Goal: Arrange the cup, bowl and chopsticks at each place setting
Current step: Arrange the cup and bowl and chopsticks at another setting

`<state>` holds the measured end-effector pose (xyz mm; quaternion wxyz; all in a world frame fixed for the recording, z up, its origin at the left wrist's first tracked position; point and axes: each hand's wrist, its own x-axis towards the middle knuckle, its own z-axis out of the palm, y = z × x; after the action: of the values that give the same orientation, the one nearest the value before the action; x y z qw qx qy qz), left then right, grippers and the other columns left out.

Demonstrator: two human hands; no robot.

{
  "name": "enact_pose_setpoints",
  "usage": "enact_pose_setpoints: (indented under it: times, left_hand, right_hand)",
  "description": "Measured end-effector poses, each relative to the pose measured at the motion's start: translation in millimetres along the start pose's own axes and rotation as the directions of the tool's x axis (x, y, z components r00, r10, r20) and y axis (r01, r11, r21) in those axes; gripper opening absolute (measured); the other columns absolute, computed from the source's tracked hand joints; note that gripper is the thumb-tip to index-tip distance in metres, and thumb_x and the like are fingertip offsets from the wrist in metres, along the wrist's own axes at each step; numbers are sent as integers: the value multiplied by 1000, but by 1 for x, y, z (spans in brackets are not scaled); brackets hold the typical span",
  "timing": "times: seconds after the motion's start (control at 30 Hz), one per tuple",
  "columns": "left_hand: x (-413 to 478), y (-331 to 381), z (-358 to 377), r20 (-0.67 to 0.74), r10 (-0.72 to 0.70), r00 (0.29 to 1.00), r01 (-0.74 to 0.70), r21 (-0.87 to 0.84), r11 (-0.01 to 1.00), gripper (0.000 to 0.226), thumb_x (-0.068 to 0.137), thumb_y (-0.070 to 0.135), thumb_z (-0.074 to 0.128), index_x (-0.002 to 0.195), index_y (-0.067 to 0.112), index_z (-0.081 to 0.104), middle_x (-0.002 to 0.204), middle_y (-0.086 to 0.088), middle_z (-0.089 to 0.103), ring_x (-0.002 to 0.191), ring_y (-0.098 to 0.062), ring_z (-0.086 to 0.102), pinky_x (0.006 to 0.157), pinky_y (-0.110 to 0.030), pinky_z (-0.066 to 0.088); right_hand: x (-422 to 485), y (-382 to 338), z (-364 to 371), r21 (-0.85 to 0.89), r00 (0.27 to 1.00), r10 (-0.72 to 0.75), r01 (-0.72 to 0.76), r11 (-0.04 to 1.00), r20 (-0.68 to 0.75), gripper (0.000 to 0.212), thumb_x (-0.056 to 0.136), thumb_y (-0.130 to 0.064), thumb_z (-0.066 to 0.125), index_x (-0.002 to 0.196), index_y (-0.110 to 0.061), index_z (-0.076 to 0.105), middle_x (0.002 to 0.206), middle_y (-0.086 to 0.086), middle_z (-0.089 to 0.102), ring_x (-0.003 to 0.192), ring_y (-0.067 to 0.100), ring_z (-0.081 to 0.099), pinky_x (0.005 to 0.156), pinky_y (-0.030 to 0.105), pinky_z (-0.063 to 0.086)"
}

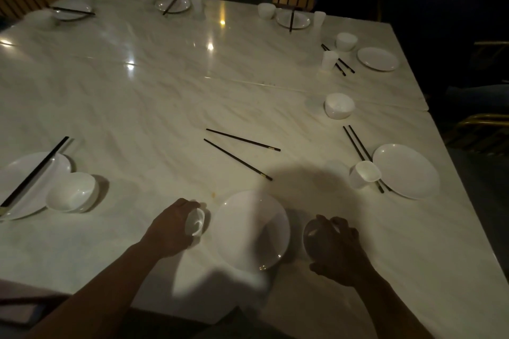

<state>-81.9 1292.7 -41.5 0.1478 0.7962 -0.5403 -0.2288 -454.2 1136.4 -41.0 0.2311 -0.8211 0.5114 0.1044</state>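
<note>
At the near edge of the white marble table [165, 91] lies a white plate [252, 230]. My left hand [172, 224] grips a small white cup [196, 221] just left of that plate. Just right of the plate, my right hand [337, 246] is closed over a white bowl [312, 234], which it mostly hides in shadow. Two black chopsticks [242, 146] lie loose and splayed on the table beyond the plate.
Other settings ring the table: a plate with chopsticks and bowl [71, 191] at the left, a plate [406, 170], cup [363, 173] and bowl [339, 105] at the right, several more along the far edge. Chairs stand around in the dark.
</note>
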Motion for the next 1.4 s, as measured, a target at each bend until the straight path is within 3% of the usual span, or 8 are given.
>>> enact_pose_setpoints:
  times: [0.1, 0.23, 0.43, 0.6, 0.7, 0.8, 0.93, 1.4]
  left_hand:
    - [2, 0, -3, 27, -23, 999, 22, 16, 1000, 79, 52, 40, 69, 127, 19, 55, 118, 1, 58, 104, -22, 63, 87, -34, 54]
    - [6, 7, -12, 104, -29, 994, 27, 23, 999, 105, 44, 74, 69, 136, 30, 46, 125, 7, 54, 109, -14, 57, 90, -29, 50]
    - [37, 38, -24, 83, -208, 975, 216, -103, 971, 103, 54, 85, 53, 137, 24, 48, 131, 3, 58, 118, -18, 56, 99, -29, 45]
    - [80, 48, -24, -3, -328, 945, 322, -181, 929, 47, 77, 52, 69, 110, 19, 63, 102, 0, 72, 100, -19, 67, 89, -24, 46]
    - [108, 59, -21, 30, -460, 888, 435, -386, 814, 31, 67, 47, 72, 88, 24, 69, 93, 1, 74, 93, -20, 69, 92, -29, 52]
    - [137, 66, -11, 142, -588, 796, 523, -651, 550, 14, 57, 33, 74, 63, 22, 68, 76, -10, 75, 70, -26, 71, 76, -40, 61]
    - [182, 63, 7, 231, -649, 725, 560, -747, 359, 16, 74, 19, 81, 71, 8, 70, 68, -12, 72, 52, -17, 66, 56, -29, 53]
    - [259, 45, 31, 229, -718, 657, 671, -613, 418, 32, 69, 38, 81, 66, 8, 72, 53, -5, 70, 50, -21, 70, 61, -36, 62]
  right_hand:
    - [1, -1, -1, -6, 1000, 10, -10, 1000, 21, 127, 53, -63, 83, 152, -37, 9, 152, 0, 13, 134, 32, 28, 100, 42, 44]
    - [5, -13, -17, 42, 997, 62, -64, 997, 46, 124, 50, -78, 74, 151, -39, 14, 154, -2, 13, 139, 31, 28, 107, 50, 39]
    - [47, -28, -33, 170, 995, -18, 35, 985, -102, 56, 82, -53, 67, 130, -26, 55, 137, 4, 46, 126, 26, 47, 102, 43, 45]
    - [103, -52, -50, 185, 990, -78, 99, 978, -114, 22, 91, -24, 65, 112, -18, 67, 117, 5, 62, 106, 24, 61, 85, 22, 41]
    - [143, -77, -61, 168, 986, -105, 126, 978, -128, 17, 92, -20, 62, 106, -14, 70, 110, 9, 68, 102, 28, 63, 83, 26, 44]
    - [186, -106, -72, 160, 976, -135, 163, 974, -170, 17, 92, -20, 59, 101, -12, 71, 103, 10, 71, 98, 31, 64, 81, 32, 49]
    - [242, -141, -70, 136, 966, -177, 204, 970, -191, 16, 90, -21, 56, 97, -15, 70, 98, 8, 71, 94, 32, 64, 74, 34, 51]
    - [338, -176, -40, -149, 931, -343, 325, 934, -126, 19, 93, -28, 57, 110, -20, 64, 111, 3, 59, 104, 28, 58, 88, 40, 44]
